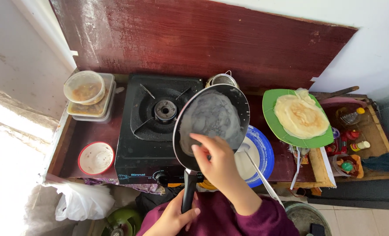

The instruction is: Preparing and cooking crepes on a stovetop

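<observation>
A gas stove (153, 126) sits on a dark red counter (89, 135) below white walls.

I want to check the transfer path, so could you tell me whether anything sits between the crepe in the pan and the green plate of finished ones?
Nothing visible blocks it. The right hand touches the crepe in the pan, held by the left hand. The green plate lies just right, across bare counter.
</observation>
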